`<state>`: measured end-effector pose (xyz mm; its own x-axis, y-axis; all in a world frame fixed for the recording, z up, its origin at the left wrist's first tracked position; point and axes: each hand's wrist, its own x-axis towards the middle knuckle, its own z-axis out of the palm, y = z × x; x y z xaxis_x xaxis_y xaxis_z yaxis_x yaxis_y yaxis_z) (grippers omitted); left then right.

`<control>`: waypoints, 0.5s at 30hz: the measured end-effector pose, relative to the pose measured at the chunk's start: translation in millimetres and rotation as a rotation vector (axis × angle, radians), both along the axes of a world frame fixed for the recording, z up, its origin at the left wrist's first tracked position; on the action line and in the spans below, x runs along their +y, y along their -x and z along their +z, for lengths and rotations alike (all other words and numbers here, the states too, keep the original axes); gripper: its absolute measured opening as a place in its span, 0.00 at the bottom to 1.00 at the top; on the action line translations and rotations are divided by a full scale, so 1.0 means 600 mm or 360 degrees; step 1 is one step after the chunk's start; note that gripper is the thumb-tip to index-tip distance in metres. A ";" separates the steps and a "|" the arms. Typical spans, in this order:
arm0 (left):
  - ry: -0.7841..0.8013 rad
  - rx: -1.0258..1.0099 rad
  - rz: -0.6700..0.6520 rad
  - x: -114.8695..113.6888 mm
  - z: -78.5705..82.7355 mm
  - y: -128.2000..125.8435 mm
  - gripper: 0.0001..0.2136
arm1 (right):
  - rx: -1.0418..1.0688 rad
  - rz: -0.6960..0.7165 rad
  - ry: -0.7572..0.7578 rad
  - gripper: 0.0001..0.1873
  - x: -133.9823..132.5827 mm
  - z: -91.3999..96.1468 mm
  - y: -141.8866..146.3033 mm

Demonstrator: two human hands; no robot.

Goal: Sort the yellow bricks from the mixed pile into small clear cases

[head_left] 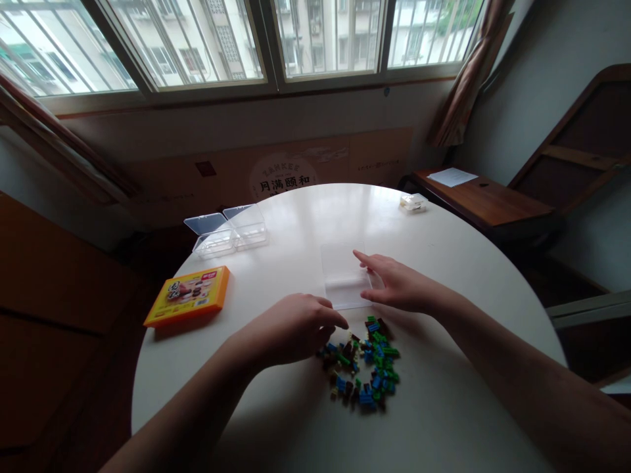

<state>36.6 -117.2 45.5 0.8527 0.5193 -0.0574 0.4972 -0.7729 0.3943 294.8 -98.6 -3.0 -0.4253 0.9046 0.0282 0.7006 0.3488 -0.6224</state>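
Note:
A ring-like heap of small building bricks (377, 368) in green, blue, brown and cream lies on the white table. My left hand (310, 322) is over the heap's left edge, index finger stretched out and the other fingers partly curled; its thumb and underside are hidden. Behind the heap stands a clear plastic box (342, 292) with its lid (340, 256) tilted back. My right hand (392, 279) is at the box's right side, thumb and index finger spread apart. The fingertips overlap the clear plastic; whether they press on it I cannot tell.
An orange-yellow box (190, 295) with printed pictures lies at the table's left. Two clear cases (229, 240) with raised lids stand behind it. A small clear packet (413, 203) sits at the far right. Beyond the round table (458, 295) are a wooden desk (486, 200) and windows.

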 end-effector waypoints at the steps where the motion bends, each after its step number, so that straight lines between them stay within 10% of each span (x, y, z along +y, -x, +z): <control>1: -0.0038 0.0000 -0.0018 0.000 -0.001 -0.001 0.16 | -0.0002 0.0001 -0.0003 0.45 0.000 0.000 0.000; 15: -0.0229 0.0150 -0.0011 0.005 0.011 0.003 0.12 | -0.0005 0.0015 0.0012 0.45 -0.001 0.001 -0.001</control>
<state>34.6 -114.1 52.0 0.8506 0.5222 -0.0625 0.5213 -0.8214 0.2313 295.1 -99.0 -2.2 -0.4337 0.9008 0.0199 0.6994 0.3505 -0.6229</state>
